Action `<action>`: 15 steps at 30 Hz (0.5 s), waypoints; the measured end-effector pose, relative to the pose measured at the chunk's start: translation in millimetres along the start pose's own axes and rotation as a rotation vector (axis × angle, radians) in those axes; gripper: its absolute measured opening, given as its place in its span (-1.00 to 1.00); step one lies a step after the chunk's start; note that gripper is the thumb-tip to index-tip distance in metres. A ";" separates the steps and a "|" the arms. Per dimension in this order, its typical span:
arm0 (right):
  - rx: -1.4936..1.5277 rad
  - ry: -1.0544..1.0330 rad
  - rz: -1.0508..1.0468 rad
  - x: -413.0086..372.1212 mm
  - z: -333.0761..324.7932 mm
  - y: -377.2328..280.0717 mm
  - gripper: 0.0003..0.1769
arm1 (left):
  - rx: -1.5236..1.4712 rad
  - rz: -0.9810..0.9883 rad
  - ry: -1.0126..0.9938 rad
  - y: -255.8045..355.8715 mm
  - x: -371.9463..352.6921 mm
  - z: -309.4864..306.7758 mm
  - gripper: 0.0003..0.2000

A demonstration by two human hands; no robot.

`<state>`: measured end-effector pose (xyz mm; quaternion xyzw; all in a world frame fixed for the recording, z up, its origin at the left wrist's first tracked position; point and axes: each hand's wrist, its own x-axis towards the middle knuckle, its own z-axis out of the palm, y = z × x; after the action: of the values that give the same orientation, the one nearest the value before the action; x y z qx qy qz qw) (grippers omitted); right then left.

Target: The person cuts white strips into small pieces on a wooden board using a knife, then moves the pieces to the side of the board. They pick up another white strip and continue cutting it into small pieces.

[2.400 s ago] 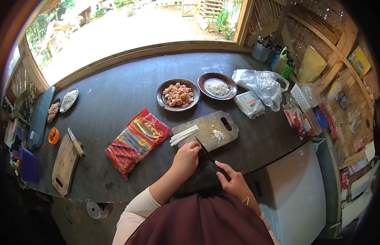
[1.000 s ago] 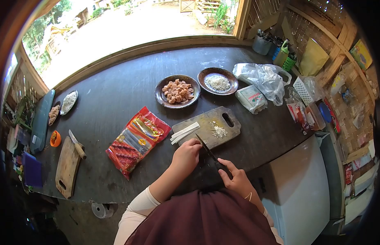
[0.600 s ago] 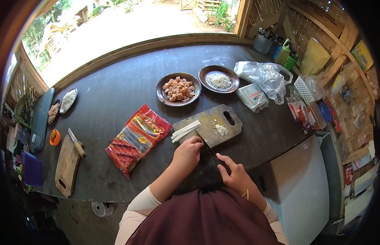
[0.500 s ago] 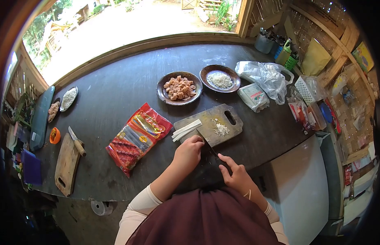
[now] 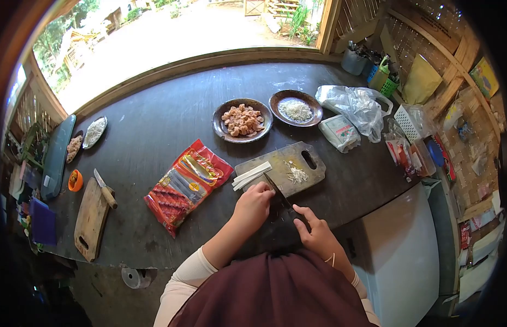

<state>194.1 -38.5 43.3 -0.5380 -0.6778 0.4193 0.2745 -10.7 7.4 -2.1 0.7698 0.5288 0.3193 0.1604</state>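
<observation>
My left hand (image 5: 254, 204) is closed at the near edge of a worn cutting board (image 5: 314, 175), its fingers over the near ends of several white strips (image 5: 252, 175). The far ends of those strips stick out past the knuckles. In my right hand (image 5: 315, 228) is a dark-handled kitchen knife (image 5: 279, 194), gripped with the index finger along the handle. Its blade lies over the board, right beside the left fingertips. Fine white shreds (image 5: 298, 175) form a small pile to the right of the blade.
Beyond the board stand a bowl (image 5: 214, 124) of brownish chopped pieces and a plate (image 5: 272, 103) of white shreds. A red food packet (image 5: 182, 188) lies left of it. Plastic bags (image 5: 358, 103) sit at the right. Farther left are another board (image 5: 85, 231) and a wooden-handled knife (image 5: 105, 189).
The whole view has shifted slightly, so things sit a little lower and to the right. Both hands keep the same grip, with the knife still beside the left fingers.
</observation>
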 end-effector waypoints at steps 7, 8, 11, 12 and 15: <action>0.051 -0.022 0.086 -11.0 -1.5 2.7 -0.58 | -0.046 -0.008 0.003 -1.9 -1.2 0.8 -0.79; 0.052 -0.022 0.088 -11.8 -1.2 4.4 -0.58 | -0.050 -0.002 0.003 -1.2 -0.9 0.4 -0.79; 0.042 0.000 0.030 -11.9 -1.0 10.0 -0.58 | -0.052 0.008 0.013 -1.7 -0.6 1.5 -0.80; 0.038 0.015 0.052 -11.7 -1.0 11.0 -0.58 | -0.052 0.010 0.012 -1.6 -0.4 2.1 -0.80; 0.026 0.037 0.081 -12.6 -3.9 4.3 -0.58 | -0.059 -0.004 0.014 -1.4 -0.3 2.4 -0.80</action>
<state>202.9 -49.1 42.5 -0.5692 -0.6447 0.4287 0.2767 -10.2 7.9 -4.9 0.7616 0.5218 0.3395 0.1799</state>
